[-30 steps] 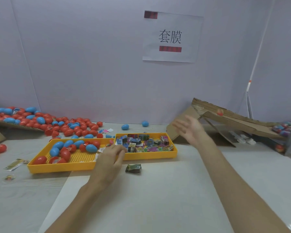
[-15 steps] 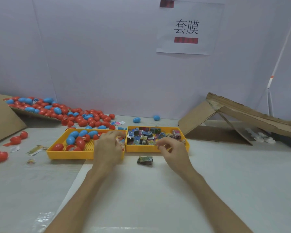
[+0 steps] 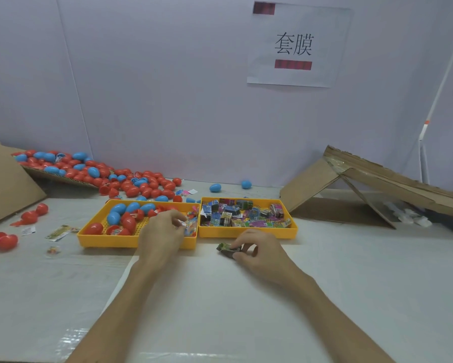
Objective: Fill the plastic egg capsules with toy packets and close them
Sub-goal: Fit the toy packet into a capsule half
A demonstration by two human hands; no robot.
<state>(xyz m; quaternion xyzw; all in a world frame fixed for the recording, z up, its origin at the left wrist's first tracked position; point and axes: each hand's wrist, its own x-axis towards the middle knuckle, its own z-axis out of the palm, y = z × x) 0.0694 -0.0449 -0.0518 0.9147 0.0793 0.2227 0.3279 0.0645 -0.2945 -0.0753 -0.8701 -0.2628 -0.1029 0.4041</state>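
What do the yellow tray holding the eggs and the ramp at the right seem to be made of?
Yellow tray: probably moulded plastic; even, slightly glossy colour and a perforated grid floor. Ramp: corrugated cardboard, matte brown, with ragged edges.

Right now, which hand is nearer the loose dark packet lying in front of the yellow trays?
The right hand: its fingers pinch the dark packet on the table. The left hand is off to the packet's left, over the left yellow tray, pinching a clear packet.
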